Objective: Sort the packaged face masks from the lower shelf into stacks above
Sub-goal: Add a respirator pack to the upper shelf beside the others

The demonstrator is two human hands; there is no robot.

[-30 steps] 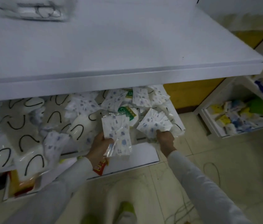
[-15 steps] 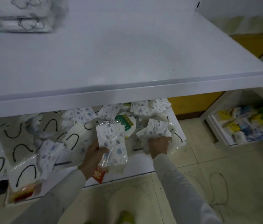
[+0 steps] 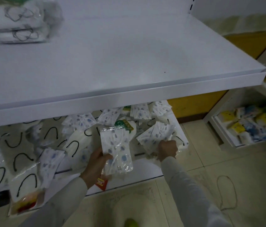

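Lower shelf: L hand, R hand grip crinkly mask packs.

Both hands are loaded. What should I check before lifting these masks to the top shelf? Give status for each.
1. Left hand grips a spotted mask pack: ok.
2. Right hand grips a bunch of spotted packs: ok.
3. Bare room on the upper shelf: ok.
4. Stack at its far left tidy: cannot tell, blurred.
5. Lower shelf emptied: not ok, many packs remain.
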